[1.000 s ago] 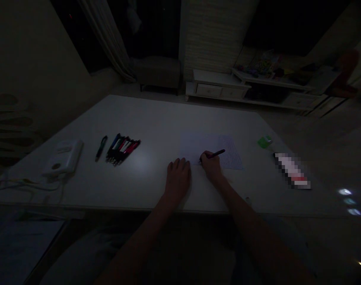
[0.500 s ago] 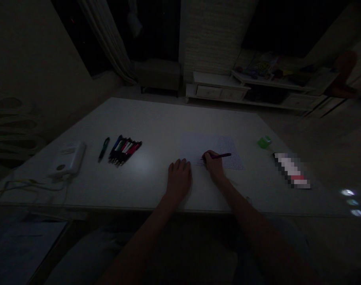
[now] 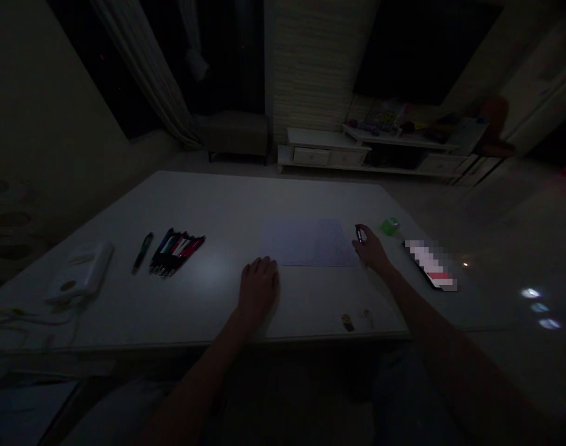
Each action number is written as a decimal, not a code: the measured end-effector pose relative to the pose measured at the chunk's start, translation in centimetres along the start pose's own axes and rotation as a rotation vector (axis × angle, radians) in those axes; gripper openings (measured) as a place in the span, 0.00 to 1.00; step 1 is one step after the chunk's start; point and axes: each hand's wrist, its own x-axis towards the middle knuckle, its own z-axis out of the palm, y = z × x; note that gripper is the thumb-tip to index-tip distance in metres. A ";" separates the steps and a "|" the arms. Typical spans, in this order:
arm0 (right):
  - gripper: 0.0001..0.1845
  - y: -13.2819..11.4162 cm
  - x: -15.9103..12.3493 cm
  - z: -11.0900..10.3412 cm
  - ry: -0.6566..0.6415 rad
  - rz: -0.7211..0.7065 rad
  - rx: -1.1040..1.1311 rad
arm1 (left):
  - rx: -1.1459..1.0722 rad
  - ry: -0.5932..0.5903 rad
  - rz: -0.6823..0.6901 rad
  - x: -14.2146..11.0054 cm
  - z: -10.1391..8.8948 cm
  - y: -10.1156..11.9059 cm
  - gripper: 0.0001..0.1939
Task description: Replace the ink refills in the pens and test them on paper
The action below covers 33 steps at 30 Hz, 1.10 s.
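Observation:
My right hand (image 3: 372,249) is closed round a dark pen (image 3: 359,234), just past the right edge of a sheet of paper (image 3: 289,241). Dense handwriting covers the right part of the sheet; in this dim light I cannot make out what is on its left part. Palm down, my left hand (image 3: 258,285) lies with its fingers stretched out at the sheet's lower left corner. Farther left, several pens (image 3: 176,253) lie side by side in a row, and a single dark green pen (image 3: 143,252) lies apart from them.
A green object (image 3: 389,226) and a phone (image 3: 429,265) with a blurred screen lie on the right of the white table (image 3: 245,198). Near the front edge is a small yellow and dark item (image 3: 347,322). A white box (image 3: 80,271) with cables stands at left.
My right hand has moved right with the pen, off the writing area to beside the sheet. My left hand stays at the lower left corner. The whole view has shifted a little.

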 end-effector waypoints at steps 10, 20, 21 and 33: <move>0.31 6.2 2.1 0.3 0.074 0.109 -0.382 | 0.023 -0.069 0.051 1.2 -1.1 -3.1 0.17; 0.27 7.0 1.9 0.8 0.179 0.089 -0.316 | 0.139 0.052 -0.490 1.9 -8.2 -14.8 0.16; 0.27 7.0 1.7 0.7 0.195 0.093 -0.297 | 0.161 0.060 -0.560 1.4 -8.8 -16.5 0.17; 0.18 6.3 0.7 -1.0 0.305 0.007 -0.240 | 0.141 -0.106 -0.794 -1.2 -8.1 -23.7 0.20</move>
